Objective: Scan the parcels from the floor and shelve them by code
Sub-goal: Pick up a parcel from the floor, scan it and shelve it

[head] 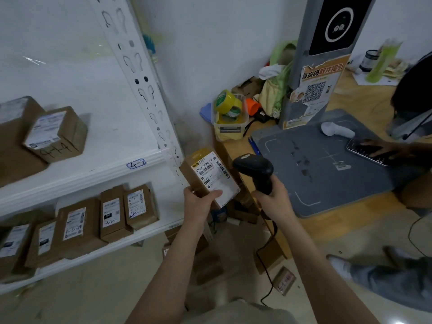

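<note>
From my head camera: my left hand (201, 203) grips a small brown parcel (211, 176) by its lower end, label up, held in the air just beside the white shelf (81, 181); my right hand (272, 195) is wrapped round the black scanner (256, 170), its head just beside the label; more parcels (112, 213) sit on the shelf.

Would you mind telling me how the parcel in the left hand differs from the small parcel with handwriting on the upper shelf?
The held parcel is gripped by the left hand in the air; the shelf parcel rests on the upper shelf. The shelf parcel has a code handwritten on its side; the held parcel shows none. Both are brown cardboard with white printed labels.
</note>
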Demonstrator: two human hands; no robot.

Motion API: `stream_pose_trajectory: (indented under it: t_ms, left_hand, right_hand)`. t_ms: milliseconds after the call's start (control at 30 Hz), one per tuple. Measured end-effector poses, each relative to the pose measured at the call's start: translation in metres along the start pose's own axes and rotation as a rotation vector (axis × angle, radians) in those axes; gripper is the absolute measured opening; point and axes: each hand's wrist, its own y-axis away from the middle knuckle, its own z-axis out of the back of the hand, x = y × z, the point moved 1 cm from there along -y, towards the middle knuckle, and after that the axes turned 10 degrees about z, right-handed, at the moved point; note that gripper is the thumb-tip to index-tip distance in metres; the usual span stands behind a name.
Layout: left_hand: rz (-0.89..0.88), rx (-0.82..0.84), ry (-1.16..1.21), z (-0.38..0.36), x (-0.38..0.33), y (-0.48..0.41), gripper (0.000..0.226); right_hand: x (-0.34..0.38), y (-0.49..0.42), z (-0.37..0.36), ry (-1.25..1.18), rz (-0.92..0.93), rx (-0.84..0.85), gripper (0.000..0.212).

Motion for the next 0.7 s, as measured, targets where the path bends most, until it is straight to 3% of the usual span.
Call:
stream_pose_trajectory:
  t_ms: [233,700]
  left_hand:
    - [-0.039,0.009,-0.012,0.012,0.001,0.005,0.073]
    - [-0.046,0.035,-0.050,0.019,0.013,0.013,0.077]
  right_hand:
    - [0.025,0.016,-0.033,-0.065,0.076,0.144,0.034]
    - [0.029,0.034,-0.048,0.003,0.091,0.129,0.018]
